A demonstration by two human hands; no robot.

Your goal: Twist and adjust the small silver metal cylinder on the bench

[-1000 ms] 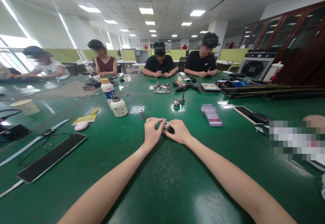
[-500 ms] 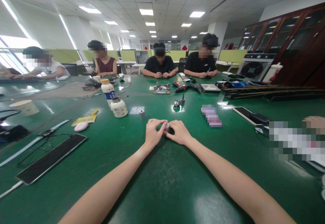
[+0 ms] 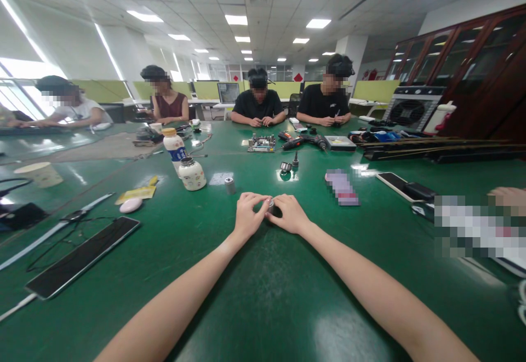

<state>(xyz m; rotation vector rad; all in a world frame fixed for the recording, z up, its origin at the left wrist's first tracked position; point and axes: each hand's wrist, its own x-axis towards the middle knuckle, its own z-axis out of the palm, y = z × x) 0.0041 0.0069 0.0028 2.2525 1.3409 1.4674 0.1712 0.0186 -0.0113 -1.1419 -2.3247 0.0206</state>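
Note:
Between my hands stands a small silver-grey metal cylinder point(image 3: 270, 205) on the green table point(image 3: 263, 285). The fingers of my left hand point(image 3: 249, 212) close on it from the left, the thumb pressing near its top. My right hand point(image 3: 291, 214) grips it from the other side with thumb and fingers curled round. Much of the cylinder is hidden by the fingers. A similar silver cylinder point(image 3: 229, 185) stands upright a little beyond my left hand. Farther off lie a round dark-rimmed metal piece point(image 3: 285, 168) and a small black pointed part point(image 3: 295, 159).
To the left are a white jar point(image 3: 192, 174), a bottle point(image 3: 174, 148), a yellow packet point(image 3: 136, 194) and a phone point(image 3: 83, 257). Across the table lie a circuit board point(image 3: 262, 143) and a power drill point(image 3: 304, 141). Several people sit around; another person's hand point(image 3: 508, 199) shows at right.
My hands and the cylinder stay almost in place. At the far left side, a seated person has raised a hand slightly.

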